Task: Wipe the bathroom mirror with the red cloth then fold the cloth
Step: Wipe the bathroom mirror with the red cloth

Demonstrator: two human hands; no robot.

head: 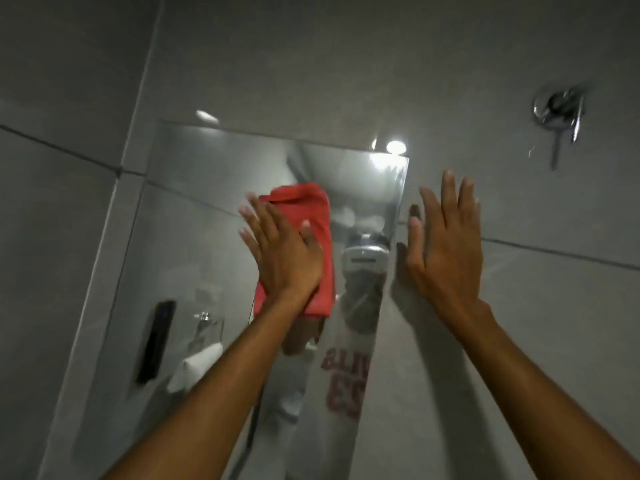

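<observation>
Against the mirror (214,188), left hand (284,254) presses red cloth (311,216) — lower edge blurred.

Dim, motion-blurred; lamp glare up top

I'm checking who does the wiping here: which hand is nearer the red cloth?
Left. The left hand presses flat on the red cloth against the mirror; the right hand is off to its right, on the tiled wall.
</observation>
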